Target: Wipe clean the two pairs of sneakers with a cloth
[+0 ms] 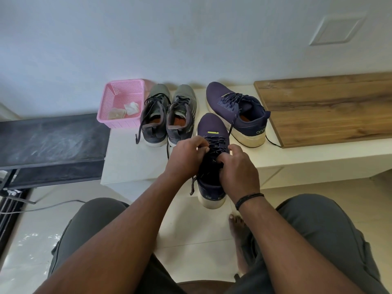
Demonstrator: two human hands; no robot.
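Two hands, the left hand (186,154) and the right hand (237,166), pinch the laces of a navy sneaker (212,132) at frame centre, its mate (237,109) at one o'clock, the grey pair (169,115) at eleven.

Your near shoe (213,132): navy knit, small lime-yellow tab on toe, speckled dark laces, cream sole. Its mate (237,111), upper right of centre: same navy, cream sole, orange insole, pale lettering on heel. Grey pair (168,115) at centre: dark laces, orange insoles, white soles. Basket (121,102), upper left: pink, perforated grid. Board (326,109), right: brown wood grain. Your shorts (318,240): dark grey. Your wristband (248,199): black.
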